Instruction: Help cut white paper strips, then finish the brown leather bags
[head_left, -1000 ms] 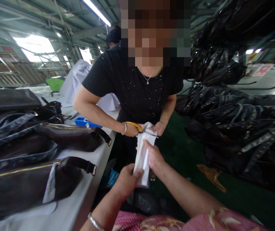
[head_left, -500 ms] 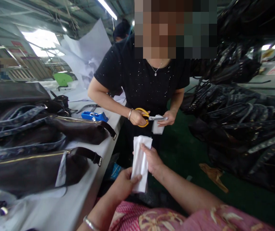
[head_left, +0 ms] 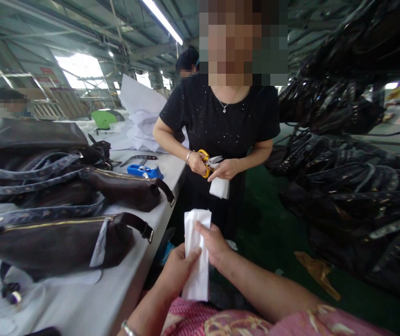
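Note:
A folded stack of thin white sheets (head_left: 197, 275), like tissue or soft cloth, is held upright before me. My left hand (head_left: 181, 266) grips its left edge at mid-height, thumb across the front. My right hand (head_left: 216, 242) pinches the right side higher up, thumb near the top. Across from me stands a co-worker in a black top (head_left: 217, 116). One of that person's hands holds yellow-handled scissors (head_left: 207, 163); the other holds a smaller white folded piece (head_left: 220, 187) beside the blades.
Dark leather bags (head_left: 63, 242) lie on the white table (head_left: 91, 303) at left, with a blue tape dispenser (head_left: 144, 171) near its edge. More dark bags (head_left: 354, 186) hang at right. A brown scrap (head_left: 317, 273) lies on the green floor (head_left: 273, 242).
Both my hands and the white stack sit slightly lower and more left in view. The co-worker's scissors have opened, and the small white piece has shifted left. My view has tilted up a little.

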A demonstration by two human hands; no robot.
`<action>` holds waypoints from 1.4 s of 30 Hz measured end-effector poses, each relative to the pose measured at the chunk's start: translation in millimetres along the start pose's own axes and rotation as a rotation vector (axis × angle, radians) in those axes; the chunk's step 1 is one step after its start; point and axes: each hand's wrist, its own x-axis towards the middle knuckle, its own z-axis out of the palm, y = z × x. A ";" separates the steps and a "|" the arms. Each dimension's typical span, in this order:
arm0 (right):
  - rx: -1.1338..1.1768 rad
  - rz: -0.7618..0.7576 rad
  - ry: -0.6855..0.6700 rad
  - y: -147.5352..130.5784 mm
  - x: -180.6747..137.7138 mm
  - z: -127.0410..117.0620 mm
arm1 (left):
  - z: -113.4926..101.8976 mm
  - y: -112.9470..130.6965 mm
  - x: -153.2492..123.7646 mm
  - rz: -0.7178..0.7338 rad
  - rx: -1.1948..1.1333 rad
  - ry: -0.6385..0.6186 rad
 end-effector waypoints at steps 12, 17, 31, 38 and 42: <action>-0.290 -0.105 -0.040 -33.1 12.1 -14.7 | -5.8 -8.7 1.4 -0.109 -0.251 0.154; -0.170 -0.100 -0.169 -51.0 5.5 -0.1 | -10.9 -0.5 2.9 -0.100 -0.335 0.205; 0.288 -0.114 -0.100 -89.1 25.6 58.7 | -13.6 -2.6 6.7 -0.133 -0.290 0.153; 0.259 -0.184 -0.059 -84.7 30.0 37.9 | -7.6 10.0 19.8 -0.153 -0.293 0.057; 0.163 -0.141 0.001 -80.2 15.9 6.1 | 1.1 18.9 35.2 -0.143 -0.317 0.002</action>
